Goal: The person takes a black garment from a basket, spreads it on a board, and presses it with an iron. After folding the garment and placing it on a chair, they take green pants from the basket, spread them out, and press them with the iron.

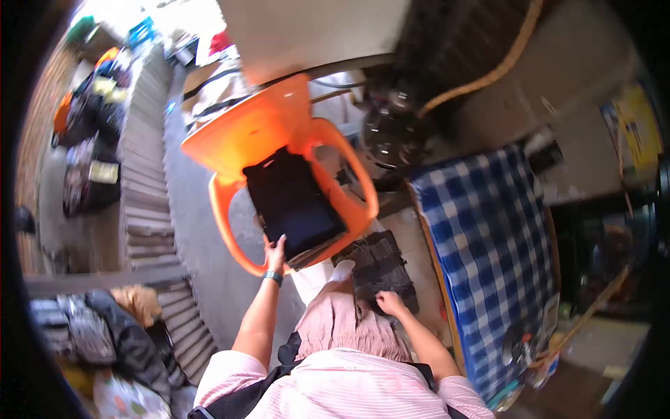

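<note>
An orange plastic armchair point(237, 129) stands in front of me. On its seat lies a flat black case-like object point(293, 202), with a cut-out at its far end. My left hand point(275, 254), with a dark band at the wrist, grips the near left edge of this case, thumb on top and fingers along the side. My right hand point(391, 303) hangs near my right thigh with its fingers curled in, and nothing shows in it. A dark, worn mat-like thing point(384, 269) lies on the floor just beyond my right hand.
At the right is a table with a blue checked cover point(481, 244), small items on its near end. Dark metal pots point(394, 136) stand behind the chair. Corrugated sheeting point(146, 140) runs along the left, with bags and clothes point(98, 328) beyond it.
</note>
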{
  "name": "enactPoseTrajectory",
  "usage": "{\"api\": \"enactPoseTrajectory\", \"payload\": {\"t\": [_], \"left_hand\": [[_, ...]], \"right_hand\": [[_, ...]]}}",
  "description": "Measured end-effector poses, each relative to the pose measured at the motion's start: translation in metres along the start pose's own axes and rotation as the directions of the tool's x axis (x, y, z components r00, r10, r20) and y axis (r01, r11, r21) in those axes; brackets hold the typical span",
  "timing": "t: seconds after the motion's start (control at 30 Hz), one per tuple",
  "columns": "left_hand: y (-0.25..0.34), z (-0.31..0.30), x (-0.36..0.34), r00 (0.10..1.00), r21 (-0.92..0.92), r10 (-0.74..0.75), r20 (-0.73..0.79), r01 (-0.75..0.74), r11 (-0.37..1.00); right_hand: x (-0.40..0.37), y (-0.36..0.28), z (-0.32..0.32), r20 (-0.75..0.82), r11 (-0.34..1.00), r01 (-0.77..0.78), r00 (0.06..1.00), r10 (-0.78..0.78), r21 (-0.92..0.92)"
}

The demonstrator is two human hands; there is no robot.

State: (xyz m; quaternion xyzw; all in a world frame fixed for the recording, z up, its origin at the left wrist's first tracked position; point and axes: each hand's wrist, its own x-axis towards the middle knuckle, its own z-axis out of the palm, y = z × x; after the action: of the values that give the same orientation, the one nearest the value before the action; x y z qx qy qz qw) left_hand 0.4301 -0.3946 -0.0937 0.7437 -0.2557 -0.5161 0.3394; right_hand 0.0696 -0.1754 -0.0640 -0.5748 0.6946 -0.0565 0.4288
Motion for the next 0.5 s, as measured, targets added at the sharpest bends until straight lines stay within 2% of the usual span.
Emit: {"api": "enactPoseTrajectory", "payload": {"t": [0.03, 0.07, 0.1, 0.13, 0.17, 0.2, 0.23, 0.27, 0.3, 0.33, 0.4, 0.43, 0.5], "left_hand": [[0.001, -0.005, 0.010, 0.990, -0.025, -0.062, 0.124, 0.066, 0.998], [0.001, -0.010, 0.018, 0.978, -0.014, -0.113, 0.174, 0.117, 0.993], [0.001, -0.013, 0.019, 0.972, -0.081, -0.120, 0.201, 0.138, 0.987], [0.016, -0.007, 0.000, 0.983, -0.056, -0.146, 0.115, 0.154, 0.987], [0.029, -0.001, -0.015, 0.964, 0.019, -0.253, 0.086, 0.252, 0.967], [-0.004, -0.006, 0.014, 0.982, -0.154, -0.141, 0.127, 0.160, 0.975], [0.004, 0.009, -0.004, 0.983, -0.269, -0.140, 0.117, 0.167, 0.949], [-0.010, 0.011, 0.020, 0.964, -0.219, -0.264, -0.034, 0.251, 0.943], [-0.009, 0.025, 0.011, 0.941, -0.073, -0.264, -0.210, 0.254, 0.964], [-0.006, 0.028, 0.003, 0.949, 0.032, -0.266, -0.171, 0.275, 0.961], [-0.008, 0.058, -0.030, 0.949, 0.268, -0.307, 0.065, 0.280, 0.922], [-0.013, 0.072, -0.044, 0.917, 0.397, -0.348, 0.194, 0.251, 0.883], [-0.024, 0.109, -0.073, 0.800, 0.618, -0.411, 0.436, 0.066, 0.783]], "right_hand": [[-0.023, 0.034, 0.011, -0.052, 0.994, -0.103, 0.994, 0.101, -0.043], [-0.046, 0.061, 0.022, -0.112, 0.972, -0.224, 0.970, 0.216, -0.070], [-0.068, 0.070, 0.021, -0.189, 0.933, -0.357, 0.921, 0.342, -0.051], [-0.097, 0.082, 0.024, -0.257, 0.870, -0.493, 0.842, 0.475, -0.010], [-0.114, 0.122, 0.054, -0.355, 0.851, -0.506, 0.776, 0.521, 0.143], [-0.141, 0.128, 0.053, -0.399, 0.811, -0.470, 0.708, 0.582, 0.349], [-0.153, 0.162, 0.089, -0.537, 0.811, -0.392, 0.611, 0.582, 0.434], [-0.174, 0.163, 0.092, -0.613, 0.787, -0.332, 0.498, 0.614, 0.520], [-0.192, 0.166, 0.097, -0.582, 0.718, -0.391, 0.422, 0.696, 0.575], [-0.206, 0.160, 0.099, -0.552, 0.669, -0.415, 0.378, 0.743, 0.616], [-0.247, 0.147, 0.099, -0.517, 0.563, -0.393, 0.225, 0.826, 0.727], [-0.264, 0.135, 0.103, -0.448, 0.448, -0.402, 0.102, 0.888, 0.798], [-0.290, 0.131, 0.130, -0.444, 0.380, -0.320, -0.158, 0.882, 0.868]]}}
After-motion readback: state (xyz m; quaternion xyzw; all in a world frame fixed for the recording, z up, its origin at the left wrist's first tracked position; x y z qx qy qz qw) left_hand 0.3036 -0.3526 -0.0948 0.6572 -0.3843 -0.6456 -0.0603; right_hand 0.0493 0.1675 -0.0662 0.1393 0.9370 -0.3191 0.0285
